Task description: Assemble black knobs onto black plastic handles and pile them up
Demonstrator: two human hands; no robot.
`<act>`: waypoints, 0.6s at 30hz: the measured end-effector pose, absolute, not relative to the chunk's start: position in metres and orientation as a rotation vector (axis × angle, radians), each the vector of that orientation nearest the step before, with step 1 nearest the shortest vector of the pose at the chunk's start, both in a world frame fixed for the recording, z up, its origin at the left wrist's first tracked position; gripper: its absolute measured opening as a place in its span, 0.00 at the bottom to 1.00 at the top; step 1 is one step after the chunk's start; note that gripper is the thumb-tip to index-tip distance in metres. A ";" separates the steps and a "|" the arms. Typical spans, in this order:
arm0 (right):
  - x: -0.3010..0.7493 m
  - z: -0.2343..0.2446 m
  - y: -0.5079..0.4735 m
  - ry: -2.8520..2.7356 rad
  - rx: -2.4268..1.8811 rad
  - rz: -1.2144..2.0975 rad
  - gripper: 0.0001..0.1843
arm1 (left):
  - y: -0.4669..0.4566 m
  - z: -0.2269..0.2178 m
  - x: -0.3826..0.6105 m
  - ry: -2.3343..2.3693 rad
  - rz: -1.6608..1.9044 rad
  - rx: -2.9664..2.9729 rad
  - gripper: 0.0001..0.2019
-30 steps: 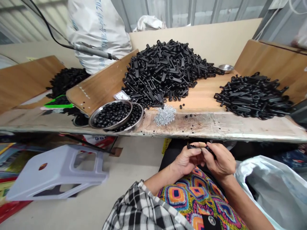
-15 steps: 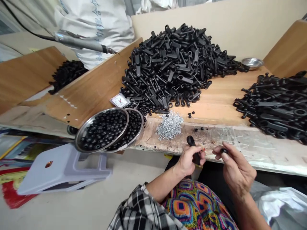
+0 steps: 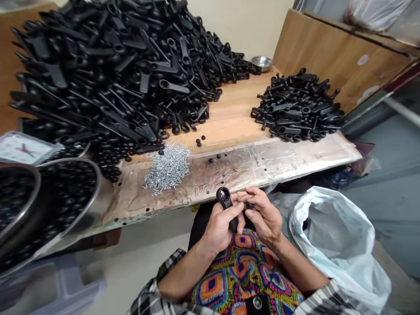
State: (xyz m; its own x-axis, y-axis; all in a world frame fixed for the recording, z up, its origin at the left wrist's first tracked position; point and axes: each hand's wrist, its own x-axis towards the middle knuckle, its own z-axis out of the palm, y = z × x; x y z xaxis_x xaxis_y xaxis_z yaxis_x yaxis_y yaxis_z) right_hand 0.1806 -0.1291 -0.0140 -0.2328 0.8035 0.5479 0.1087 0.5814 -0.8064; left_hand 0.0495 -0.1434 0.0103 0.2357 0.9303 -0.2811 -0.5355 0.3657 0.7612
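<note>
My left hand [image 3: 219, 227] is closed around a black crank handle [image 3: 225, 199], whose ringed, hollow end points up and away from me. Close beside it, my right hand [image 3: 266, 219] pinches a small black knob [image 3: 250, 206] between thumb and fingers, partly hidden by them. The two hands nearly meet over my lap, just in front of the bench edge. On the bench ahead lies a heap of silver pins [image 3: 169, 168]. Behind that rises a large pile of black crank handles [image 3: 131, 74].
Metal bowls of black knobs, the nearer bowl [image 3: 95, 192] among them, stand at the left by a small square clock [image 3: 26, 148]. A smaller pile of cranks [image 3: 298, 107] and a steel dish [image 3: 262, 62] lie to the right. A white sack [image 3: 348, 245] opens beside my right arm.
The view has swung to the right, bringing the open sack into sight. My right hand, with the knob, has come close to the crank handle in my left.
</note>
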 end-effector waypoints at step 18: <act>0.198 -0.014 -0.145 -2.302 -0.985 0.585 0.09 | -0.172 -0.026 0.039 1.126 1.047 0.913 0.18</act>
State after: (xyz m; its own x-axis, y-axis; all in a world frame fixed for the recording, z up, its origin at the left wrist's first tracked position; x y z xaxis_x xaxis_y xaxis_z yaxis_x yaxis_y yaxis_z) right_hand 0.1984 -0.1450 -0.0139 -0.5717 0.7544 0.3225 0.5087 0.6343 -0.5821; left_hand 0.0394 -0.1720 -0.0256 0.1012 0.9625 -0.2516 -0.1804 0.2664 0.9468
